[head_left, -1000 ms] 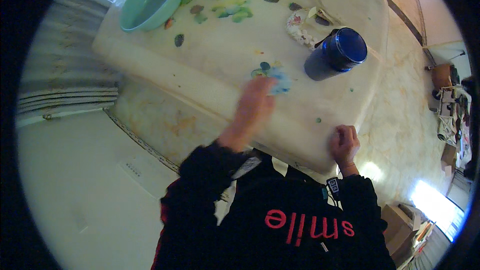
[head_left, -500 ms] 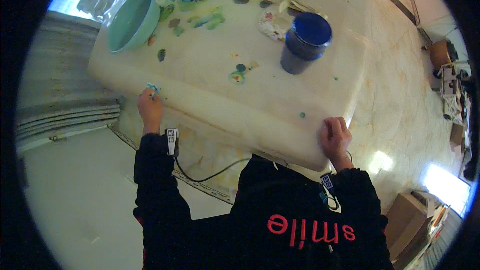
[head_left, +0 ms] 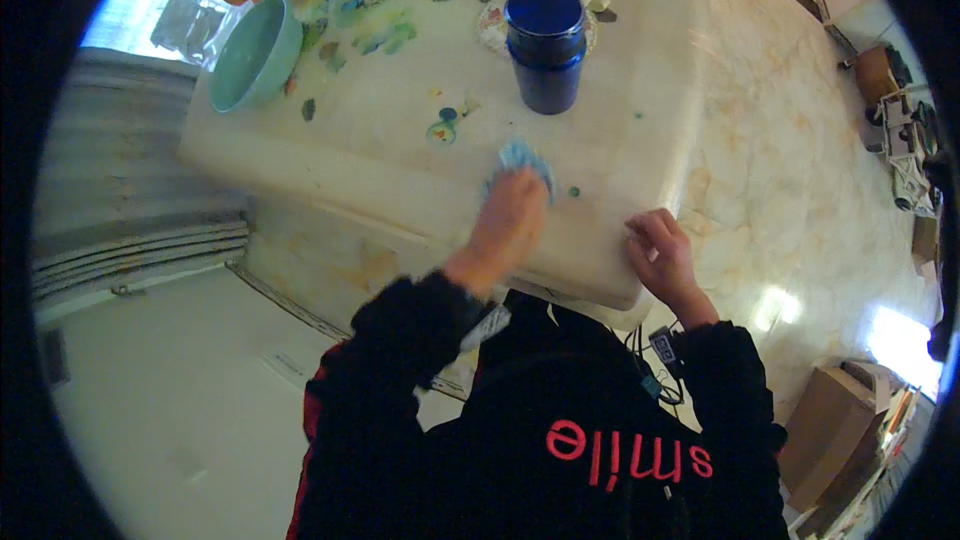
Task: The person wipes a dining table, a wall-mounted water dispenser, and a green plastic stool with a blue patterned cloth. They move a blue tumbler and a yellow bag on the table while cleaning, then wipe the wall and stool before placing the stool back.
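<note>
Moved, head view: since half a second ago the left hand (head_left: 512, 215) and its blue cloth (head_left: 520, 153) have swung from the desk's left front edge to its right front part; the framing has shifted too.
Left hand: fingers closed on the bunched cloth, pressing it to the desk (head_left: 370, 145); slightly blurred.
Cloth: under and ahead of the fingertips, just left of a small green dot (head_left: 574, 192).
Right hand (head_left: 665, 255): at the near right corner; fingers loosely curled, apart from the thumb, nothing seen in them. Firm contact with the desk: cannot tell.
Blue bottle (head_left: 548, 55): upright beyond the cloth, apart from it.
Green-blue marks (head_left: 385, 35): far left; stain or print, cannot tell.
Bowl (head_left: 291, 45): pale green, near the left edge.
Wiping, my judgement: keep the cloth flat, pressure even, strokes overlapping. Slow over the dot. Turn short of the bottle, or shift it first. A light right-hand brace would steady the corner.
</note>
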A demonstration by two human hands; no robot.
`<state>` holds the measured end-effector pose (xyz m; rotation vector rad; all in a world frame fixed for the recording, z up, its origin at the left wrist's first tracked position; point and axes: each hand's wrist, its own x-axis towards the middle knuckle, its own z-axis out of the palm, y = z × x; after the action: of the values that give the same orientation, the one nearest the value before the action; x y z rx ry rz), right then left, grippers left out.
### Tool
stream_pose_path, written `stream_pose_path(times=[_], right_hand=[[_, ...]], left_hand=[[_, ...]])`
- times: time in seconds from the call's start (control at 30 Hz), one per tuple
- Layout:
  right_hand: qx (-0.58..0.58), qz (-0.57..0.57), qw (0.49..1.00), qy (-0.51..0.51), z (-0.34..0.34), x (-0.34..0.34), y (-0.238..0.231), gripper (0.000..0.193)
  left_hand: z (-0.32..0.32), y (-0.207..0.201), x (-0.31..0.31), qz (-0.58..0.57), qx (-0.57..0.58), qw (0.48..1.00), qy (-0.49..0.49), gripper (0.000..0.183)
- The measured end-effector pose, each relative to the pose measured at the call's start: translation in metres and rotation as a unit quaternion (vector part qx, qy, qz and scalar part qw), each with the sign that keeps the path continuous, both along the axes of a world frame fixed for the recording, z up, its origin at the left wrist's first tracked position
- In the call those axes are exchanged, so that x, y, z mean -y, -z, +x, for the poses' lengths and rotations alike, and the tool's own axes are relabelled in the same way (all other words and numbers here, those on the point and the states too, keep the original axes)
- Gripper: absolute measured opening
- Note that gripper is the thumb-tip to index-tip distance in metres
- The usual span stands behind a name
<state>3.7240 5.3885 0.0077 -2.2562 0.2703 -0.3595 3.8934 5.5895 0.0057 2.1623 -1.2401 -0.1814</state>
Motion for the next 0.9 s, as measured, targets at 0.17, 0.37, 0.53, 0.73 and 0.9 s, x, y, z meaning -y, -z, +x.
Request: stream_pose_path(times=[0.17, 0.37, 0.53, 0.73, 0.9], right_hand=[[-0.165, 0.130, 0.978, 0.002, -0.044, 0.008, -0.028, 0.015], [-0.079, 0.118, 0.990, 0.002, -0.046, -0.013, -0.025, 0.015], [-0.098, 0.118, 0.988, -0.006, -0.038, -0.046, -0.032, 0.020], [-0.056, 0.143, 0.988, -0.020, 0.011, -0.107, -0.045, 0.051], [0.010, 0.028, 0.998, -0.063, 0.063, -0.160, -0.025, 0.049]], left_hand=[[-0.039, -0.036, -0.015, -0.037, -0.091, 0.995, 0.031, 0.020], [0.012, -0.001, 0.053, -0.109, 0.051, 0.989, -0.084, 0.020], [-0.048, 0.007, 0.034, -0.073, -0.063, 0.995, 0.039, 0.023], [-0.053, -0.016, -0.027, -0.105, -0.486, 0.866, -0.048, 0.020], [-0.018, -0.017, -0.097, -0.149, -0.610, 0.778, -0.021, 0.028]])
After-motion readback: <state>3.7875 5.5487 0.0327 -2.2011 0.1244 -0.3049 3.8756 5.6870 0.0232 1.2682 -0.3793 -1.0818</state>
